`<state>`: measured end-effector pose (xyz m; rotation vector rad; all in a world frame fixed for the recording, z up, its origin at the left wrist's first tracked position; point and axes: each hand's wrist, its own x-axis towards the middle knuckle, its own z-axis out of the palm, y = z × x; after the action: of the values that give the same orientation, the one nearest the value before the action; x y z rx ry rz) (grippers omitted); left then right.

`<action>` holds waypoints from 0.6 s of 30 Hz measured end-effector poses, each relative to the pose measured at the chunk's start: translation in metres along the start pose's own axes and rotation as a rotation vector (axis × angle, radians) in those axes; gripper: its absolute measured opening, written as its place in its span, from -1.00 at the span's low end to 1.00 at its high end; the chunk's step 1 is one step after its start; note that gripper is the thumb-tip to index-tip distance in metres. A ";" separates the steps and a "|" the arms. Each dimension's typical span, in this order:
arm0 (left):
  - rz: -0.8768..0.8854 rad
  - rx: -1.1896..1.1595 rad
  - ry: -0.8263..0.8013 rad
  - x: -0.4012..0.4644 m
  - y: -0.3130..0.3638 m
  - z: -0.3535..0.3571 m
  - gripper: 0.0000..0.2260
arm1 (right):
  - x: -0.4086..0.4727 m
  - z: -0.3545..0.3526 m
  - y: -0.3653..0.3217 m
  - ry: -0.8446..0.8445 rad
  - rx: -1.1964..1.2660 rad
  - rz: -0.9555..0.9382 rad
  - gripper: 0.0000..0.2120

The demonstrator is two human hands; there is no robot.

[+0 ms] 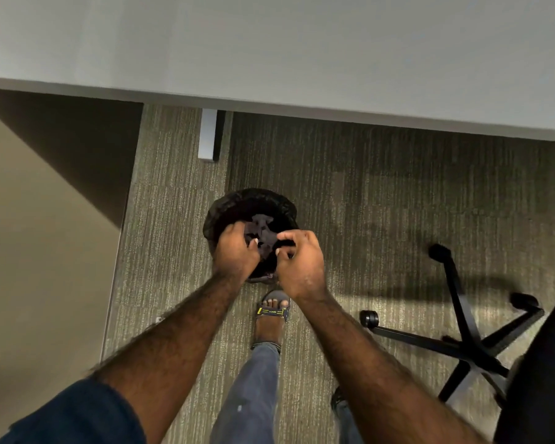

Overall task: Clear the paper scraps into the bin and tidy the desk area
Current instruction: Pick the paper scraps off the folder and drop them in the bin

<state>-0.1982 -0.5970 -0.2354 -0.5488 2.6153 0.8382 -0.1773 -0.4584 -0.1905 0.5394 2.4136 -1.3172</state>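
A round bin [228, 203] lined with a black bag stands on the carpet below the desk edge. Crumpled paper scraps [263, 230] lie inside it, dim in the shadow. Both hands hover over the bin's near side. My left hand [234, 251] is curled with its fingers bent over the opening. My right hand [298, 261] is curled too, thumb and fingers pinched together near the scraps. Whether either hand still holds paper is hidden by the fingers.
The white desk top [302, 52] fills the upper view, with a grey desk leg [207, 136] behind the bin. A black office chair base with castors [462, 334] stands to the right. A beige wall [29, 251] runs along the left. My sandalled foot [271, 312] is just behind the bin.
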 end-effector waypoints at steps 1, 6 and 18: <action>0.017 0.010 -0.001 -0.003 0.004 0.003 -0.71 | -0.002 -0.006 0.005 0.015 0.008 0.006 -0.71; 0.126 0.007 -0.005 -0.020 0.036 0.022 -0.68 | -0.017 -0.047 0.040 0.116 0.012 0.046 -0.70; 0.472 -0.019 -0.075 -0.094 0.161 0.093 -0.68 | -0.070 -0.190 0.119 0.500 0.064 0.034 -0.69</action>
<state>-0.1715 -0.3957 -0.1897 0.1075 2.7048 0.9952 -0.0808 -0.2493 -0.1469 1.0280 2.7359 -1.3765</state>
